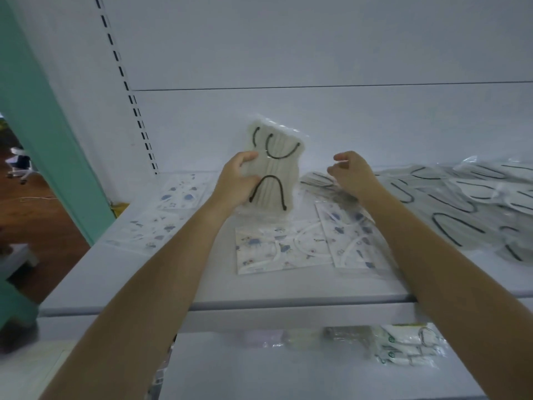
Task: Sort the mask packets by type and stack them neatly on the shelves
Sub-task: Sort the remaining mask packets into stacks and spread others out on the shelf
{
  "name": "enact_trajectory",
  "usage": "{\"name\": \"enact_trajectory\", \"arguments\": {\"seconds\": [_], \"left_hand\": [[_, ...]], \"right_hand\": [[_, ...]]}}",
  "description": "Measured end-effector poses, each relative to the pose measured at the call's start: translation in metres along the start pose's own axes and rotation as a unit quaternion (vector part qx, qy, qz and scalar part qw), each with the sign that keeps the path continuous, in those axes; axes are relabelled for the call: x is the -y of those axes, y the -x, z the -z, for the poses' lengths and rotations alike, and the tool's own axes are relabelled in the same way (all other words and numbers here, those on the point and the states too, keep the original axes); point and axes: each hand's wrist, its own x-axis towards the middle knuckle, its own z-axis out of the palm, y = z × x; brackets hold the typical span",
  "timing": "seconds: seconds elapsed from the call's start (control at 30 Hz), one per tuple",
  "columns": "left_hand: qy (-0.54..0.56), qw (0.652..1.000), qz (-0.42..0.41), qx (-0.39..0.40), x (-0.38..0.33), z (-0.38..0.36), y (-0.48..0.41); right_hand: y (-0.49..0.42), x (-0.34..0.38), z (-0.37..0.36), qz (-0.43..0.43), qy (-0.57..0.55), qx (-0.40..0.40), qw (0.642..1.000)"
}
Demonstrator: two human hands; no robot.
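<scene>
My left hand (236, 180) grips a clear packet of white masks with black ear loops (277, 163), held upright above the white shelf (161, 272). My right hand (350, 173) hovers to its right with fingers curled; whether it pinches the clear film below it is unclear. Under my hands lie packets of printed masks with blue patterns (274, 249), and one more printed packet (349, 232) is partly under my right forearm. Faint printed packets (178, 192) lie at the shelf's left. A loose heap of white black-loop mask packets (461, 197) covers the right of the shelf.
The white back panel (317, 53) with a slotted upright (138, 116) rises behind the shelf. A teal post (43, 125) stands at the left, with wooden floor beyond. The lower shelf (259, 370) holds white-and-green packets (406, 350).
</scene>
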Motion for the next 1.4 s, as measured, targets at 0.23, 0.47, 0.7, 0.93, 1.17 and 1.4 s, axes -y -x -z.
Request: {"name": "enact_trajectory", "arguments": {"seconds": [0.23, 0.47, 0.7, 0.93, 1.17, 1.4], "left_hand": [[-0.037, 0.995, 0.063, -0.065, 0.017, 0.006, -0.009], [-0.09, 0.994, 0.032, -0.06, 0.023, 0.004, -0.015], [-0.106, 0.993, 0.006, -0.059, 0.022, 0.003, -0.012], [-0.1, 0.993, -0.006, -0.056, 0.022, 0.004, -0.011], [-0.1, 0.992, -0.043, -0.066, 0.019, 0.004, -0.008], [-0.088, 0.982, -0.064, -0.156, 0.017, 0.008, -0.005]], "right_hand": [[-0.002, -0.01, 0.002, 0.054, 0.384, 0.133, 0.912], [-0.007, -0.014, 0.003, 0.077, 0.314, 0.162, 0.932], [0.002, -0.005, 0.001, 0.141, 0.377, 0.173, 0.899], [0.002, -0.005, 0.003, 0.136, 0.322, 0.173, 0.921], [0.008, -0.003, 0.003, 0.124, 0.256, 0.195, 0.939], [0.003, 0.003, 0.006, 0.128, 0.071, -0.034, 0.989]]}}
